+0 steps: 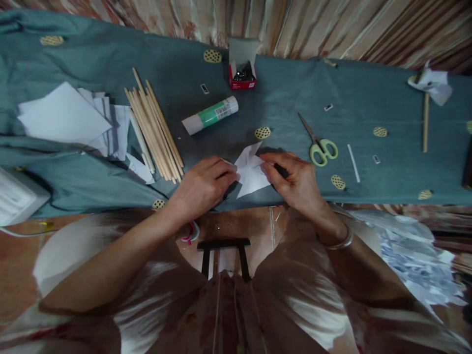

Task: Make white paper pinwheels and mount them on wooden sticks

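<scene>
Between my hands, just over the front part of the table, is a white paper pinwheel (pixel 251 173) with its corners folded toward the middle. My left hand (pixel 208 184) pinches its left side between thumb and fingers. My right hand (pixel 295 177) is closed around a black-handled tool (pixel 281 170), mostly hidden by the fingers. A thin, dark tip seems to reach from those fingers to the pinwheel's centre; its exact kind is unclear. Green-handled scissors (pixel 320 147) lie to the right of my right hand. Beyond my left hand rests a glue stick (pixel 214 114).
Wooden sticks (pixel 153 130) and a stack of white paper squares (pixel 66 115) lie on the left. An open red box (pixel 242 78) with dark contents stands at the back. A paper pinwheel on a stick (pixel 429 98) lies far right, and a paper strip (pixel 353 163) is nearer.
</scene>
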Demonstrator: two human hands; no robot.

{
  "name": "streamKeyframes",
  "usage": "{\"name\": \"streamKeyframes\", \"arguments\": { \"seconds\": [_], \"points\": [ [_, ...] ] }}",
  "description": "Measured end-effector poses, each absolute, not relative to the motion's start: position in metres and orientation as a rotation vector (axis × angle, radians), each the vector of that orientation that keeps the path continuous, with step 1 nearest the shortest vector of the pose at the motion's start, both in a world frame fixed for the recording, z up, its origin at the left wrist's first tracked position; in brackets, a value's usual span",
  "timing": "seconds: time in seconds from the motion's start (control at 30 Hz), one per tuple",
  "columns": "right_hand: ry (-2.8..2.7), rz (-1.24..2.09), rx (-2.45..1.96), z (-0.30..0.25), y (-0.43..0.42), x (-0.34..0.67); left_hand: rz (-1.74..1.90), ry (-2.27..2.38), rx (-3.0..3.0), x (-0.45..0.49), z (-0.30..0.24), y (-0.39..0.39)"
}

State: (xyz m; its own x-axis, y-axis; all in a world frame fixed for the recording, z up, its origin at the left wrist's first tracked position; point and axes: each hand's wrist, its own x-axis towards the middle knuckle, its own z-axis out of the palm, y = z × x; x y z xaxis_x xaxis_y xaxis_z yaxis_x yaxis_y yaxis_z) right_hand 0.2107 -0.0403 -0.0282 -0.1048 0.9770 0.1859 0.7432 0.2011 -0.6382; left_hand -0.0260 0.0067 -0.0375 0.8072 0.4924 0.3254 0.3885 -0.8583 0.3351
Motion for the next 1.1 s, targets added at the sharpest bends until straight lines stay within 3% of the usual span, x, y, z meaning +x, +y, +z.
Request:
{"name": "streamKeyframes", "arguments": {
  "seconds": [0.73, 1.1],
  "points": [
    [-2.01, 0.403, -1.527, -0.034, -0.048, 0.21, 0.552, 0.583, 2.905, -0.01, -0.038, -0.012],
    [-2.022, 0.877, -1.361, -0.028, -0.047, 0.233, 0.609, 0.596, 2.846, -0.013, -0.034, -0.013]
  ]
}}
